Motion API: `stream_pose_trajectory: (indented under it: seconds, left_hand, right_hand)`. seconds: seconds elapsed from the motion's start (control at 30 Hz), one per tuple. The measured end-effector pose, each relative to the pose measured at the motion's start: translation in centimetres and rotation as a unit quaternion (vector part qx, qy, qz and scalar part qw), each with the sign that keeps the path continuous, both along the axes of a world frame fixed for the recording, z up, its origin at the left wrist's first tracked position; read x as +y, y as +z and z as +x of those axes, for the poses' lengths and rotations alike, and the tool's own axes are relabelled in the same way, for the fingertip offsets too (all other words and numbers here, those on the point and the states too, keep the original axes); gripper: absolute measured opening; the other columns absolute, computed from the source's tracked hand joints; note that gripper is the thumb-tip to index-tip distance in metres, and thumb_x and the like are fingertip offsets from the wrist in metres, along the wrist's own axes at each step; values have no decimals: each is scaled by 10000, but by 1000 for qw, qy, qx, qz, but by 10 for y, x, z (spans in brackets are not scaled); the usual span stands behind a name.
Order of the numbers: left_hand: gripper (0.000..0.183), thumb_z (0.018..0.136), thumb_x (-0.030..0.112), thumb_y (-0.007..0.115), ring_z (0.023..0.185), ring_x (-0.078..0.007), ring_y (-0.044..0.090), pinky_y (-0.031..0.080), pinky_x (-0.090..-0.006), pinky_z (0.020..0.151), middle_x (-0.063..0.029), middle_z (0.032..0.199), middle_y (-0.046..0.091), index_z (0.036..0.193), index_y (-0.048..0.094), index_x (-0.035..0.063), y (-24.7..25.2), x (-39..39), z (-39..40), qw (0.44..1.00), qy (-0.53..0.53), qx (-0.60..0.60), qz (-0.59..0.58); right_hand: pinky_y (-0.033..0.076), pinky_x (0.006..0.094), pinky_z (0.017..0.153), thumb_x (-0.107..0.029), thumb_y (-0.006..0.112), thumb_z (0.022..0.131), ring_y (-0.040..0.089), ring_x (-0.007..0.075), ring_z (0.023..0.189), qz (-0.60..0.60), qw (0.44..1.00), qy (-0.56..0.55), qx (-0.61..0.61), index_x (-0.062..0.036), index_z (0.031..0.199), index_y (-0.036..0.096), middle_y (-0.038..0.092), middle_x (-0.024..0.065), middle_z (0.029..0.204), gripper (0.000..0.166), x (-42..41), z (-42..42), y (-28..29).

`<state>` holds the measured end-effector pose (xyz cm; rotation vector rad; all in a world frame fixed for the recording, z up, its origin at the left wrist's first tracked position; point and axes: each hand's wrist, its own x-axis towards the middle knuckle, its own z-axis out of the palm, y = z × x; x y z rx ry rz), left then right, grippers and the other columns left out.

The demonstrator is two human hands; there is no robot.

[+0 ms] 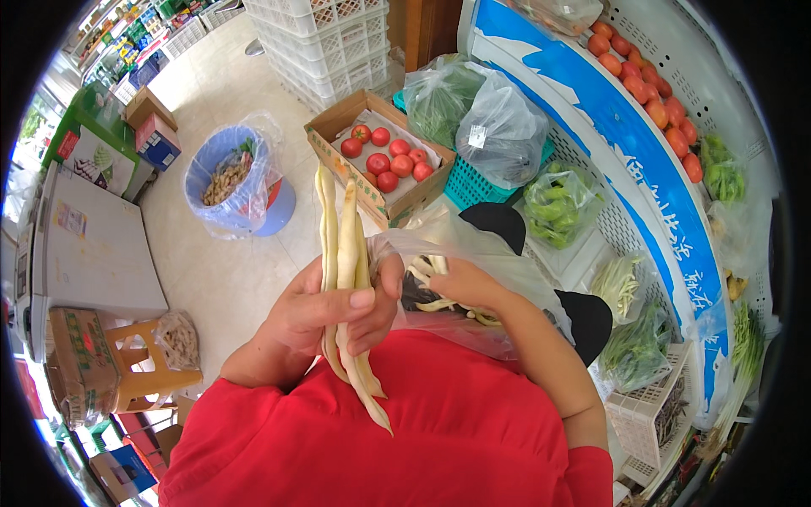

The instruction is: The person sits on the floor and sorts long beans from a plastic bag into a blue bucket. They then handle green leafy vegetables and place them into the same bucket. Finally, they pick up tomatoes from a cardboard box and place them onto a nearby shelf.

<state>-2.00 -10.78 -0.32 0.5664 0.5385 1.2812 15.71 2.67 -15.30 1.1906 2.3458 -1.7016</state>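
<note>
My left hand [336, 310] is closed around a few long, pale yellow bean pods [347, 260], held nearly upright in front of my red shirt. The rim of a clear plastic bag [507, 253] touches its fingertips. That bag lies open before me, and my right hand [467, 284] reaches into it from the right. More pale bean pods [437, 305] are inside, beside and under the right hand's fingers. Those fingertips are partly hidden among the pods, so whether they grip any does not show.
Ahead stand a cardboard box of tomatoes [329, 130] and a lined blue bucket [196, 158]. Stacked white crates [317, 51] rise behind. Bagged greens [561, 206] and a vegetable rack [633, 165] line the right. A white freezer [101, 247] and yellow stool [142, 374] are left.
</note>
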Motion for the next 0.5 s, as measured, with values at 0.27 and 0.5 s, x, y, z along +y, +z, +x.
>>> stream_pose_trajectory:
  seconds: [0.27, 0.5]
  left_hand:
    - [280, 821, 162, 588, 515, -99, 401, 365, -235, 456, -23, 625, 415, 994, 482, -30, -2, -5, -11, 1000, 4, -22, 17]
    - [281, 816, 167, 598, 489, -99, 397, 365, -234, 445, -27, 617, 418, 982, 486, -31, -6, -3, -7, 1000, -3, -27, 9]
  right_hand:
    - [444, 270, 843, -157, 636, 812, 551, 124, 970, -25, 995, 71, 64, -35, 1230, 526, 601, 59, 1080, 450, 24, 57, 68]
    - [472, 292, 803, -125, 655, 802, 603, 176, 893, 13, 997, -12, 72, -26, 1159, 576, 636, 107, 1002, 379, 17, 79, 60]
